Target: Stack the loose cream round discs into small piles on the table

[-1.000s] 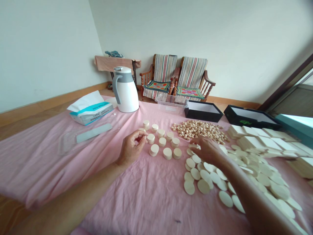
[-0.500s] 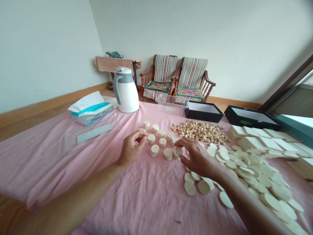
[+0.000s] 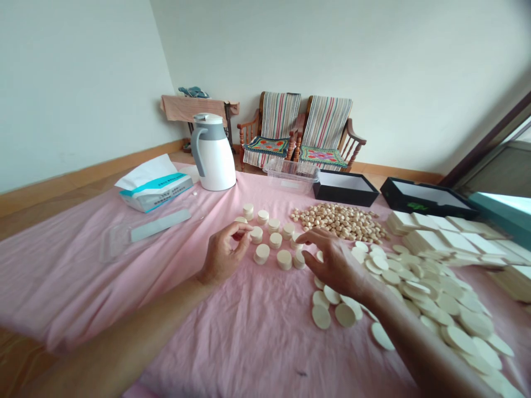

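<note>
Several short stacks of pale round wooden discs stand in loose rows on the pink cloth, among them a front stack (image 3: 284, 260) and a back stack (image 3: 248, 210). My left hand (image 3: 224, 251) is at the left side of the group, thumb and forefinger apart beside a disc stack (image 3: 256, 235), holding nothing I can see. At the right side, my right hand (image 3: 332, 260) hovers with thumb and fingers spread, nothing between them. Its fingertips are close to the right-hand stack (image 3: 299, 260) and partly cover the stack behind. Loose wooden discs (image 3: 448, 307) lie heaped under and beyond my right forearm.
Small wooden beads (image 3: 340, 222) are piled behind the right hand. Square wooden pieces (image 3: 431, 243) are stacked at the right. Black boxes (image 3: 346, 196) and a clear plastic container (image 3: 286, 179) stand at the back. A white jug (image 3: 218, 163) and tissue pack (image 3: 155, 188) are left.
The disc that was at my right fingertips is out of the hand and appears to be on the right-hand front stack. The right fingers have opened; my left hand has barely moved.
</note>
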`<action>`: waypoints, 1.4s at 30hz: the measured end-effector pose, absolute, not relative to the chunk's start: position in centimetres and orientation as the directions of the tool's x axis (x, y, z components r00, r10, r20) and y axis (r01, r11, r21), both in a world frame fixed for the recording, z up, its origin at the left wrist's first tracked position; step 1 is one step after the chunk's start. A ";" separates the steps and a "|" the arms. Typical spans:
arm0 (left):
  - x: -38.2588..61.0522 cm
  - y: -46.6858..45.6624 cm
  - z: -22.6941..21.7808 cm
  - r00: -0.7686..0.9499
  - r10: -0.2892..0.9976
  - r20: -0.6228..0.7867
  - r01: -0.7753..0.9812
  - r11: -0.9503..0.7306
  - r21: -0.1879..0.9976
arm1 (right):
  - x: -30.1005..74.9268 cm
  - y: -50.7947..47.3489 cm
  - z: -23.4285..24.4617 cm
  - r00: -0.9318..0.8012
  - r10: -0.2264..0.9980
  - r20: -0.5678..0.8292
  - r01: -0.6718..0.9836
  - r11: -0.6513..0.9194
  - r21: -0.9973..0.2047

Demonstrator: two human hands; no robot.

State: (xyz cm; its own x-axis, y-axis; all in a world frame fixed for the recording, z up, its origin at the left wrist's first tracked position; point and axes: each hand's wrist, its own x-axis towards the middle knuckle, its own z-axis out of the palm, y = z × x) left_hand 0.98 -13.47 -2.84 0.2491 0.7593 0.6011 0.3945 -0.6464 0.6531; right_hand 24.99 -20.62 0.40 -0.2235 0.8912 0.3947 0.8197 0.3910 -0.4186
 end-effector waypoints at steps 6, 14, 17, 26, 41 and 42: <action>1.6 -17.7 -1.3 0.474 0.631 0.614 0.452 -0.773 0.446 | 25.6 -19.8 -0.8 -0.124 0.882 0.455 0.836 0.340 -0.431; 2.9 -21.2 -1.5 0.691 0.676 0.254 0.558 -0.724 0.406 | 26.9 -19.1 -0.9 -0.091 0.863 0.496 0.852 0.325 -0.410; 3.2 -20.7 -2.0 0.687 0.700 0.195 0.584 -0.692 0.425 | 27.0 -19.1 -0.7 -0.083 0.873 0.481 0.858 0.308 -0.411; 3.7 -20.3 -2.6 0.661 0.720 0.210 0.560 -0.660 0.500 | 27.4 -19.0 -0.8 -0.069 0.878 0.474 0.867 0.288 -0.407; 3.1 -18.3 0.3 0.493 0.681 0.542 0.543 -0.727 0.420 | 30.3 -19.1 0.0 -0.038 0.964 0.264 0.943 0.121 -0.309; 3.0 -17.6 0.6 0.444 0.700 0.559 0.548 -0.706 0.449 | 30.5 -19.1 0.0 -0.055 0.974 0.219 0.950 0.118 -0.287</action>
